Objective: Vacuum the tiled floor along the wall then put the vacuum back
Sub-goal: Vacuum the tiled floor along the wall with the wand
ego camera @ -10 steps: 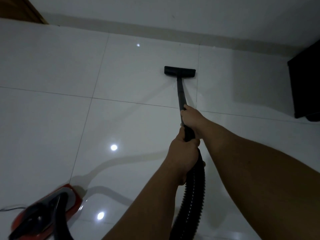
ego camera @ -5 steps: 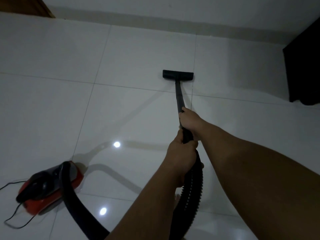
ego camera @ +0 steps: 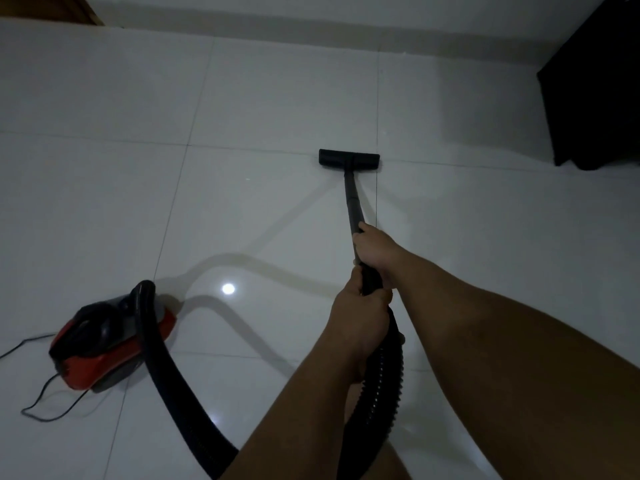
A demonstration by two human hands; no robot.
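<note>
Both hands grip the black vacuum wand (ego camera: 352, 202). My right hand (ego camera: 375, 247) holds it higher up the tube; my left hand (ego camera: 360, 318) is wrapped around the handle where the ribbed black hose (ego camera: 379, 403) begins. The flat black floor head (ego camera: 349, 160) rests on the glossy white tiled floor (ego camera: 242, 98), about one tile short of the wall (ego camera: 346, 8). The red and black vacuum body (ego camera: 110, 344) sits on the floor at the lower left, and the hose arcs from it under my left forearm.
A thin black power cord (ego camera: 45, 407) loops on the tiles left of the vacuum body. A dark piece of furniture (ego camera: 595, 98) stands against the wall at the right. A brown wooden edge (ego camera: 88, 10) shows at the top left corner.
The floor head has been drawn back from the wall toward me, across a tile joint. The view has shifted so the vacuum body and its cord show more fully at the lower left.
</note>
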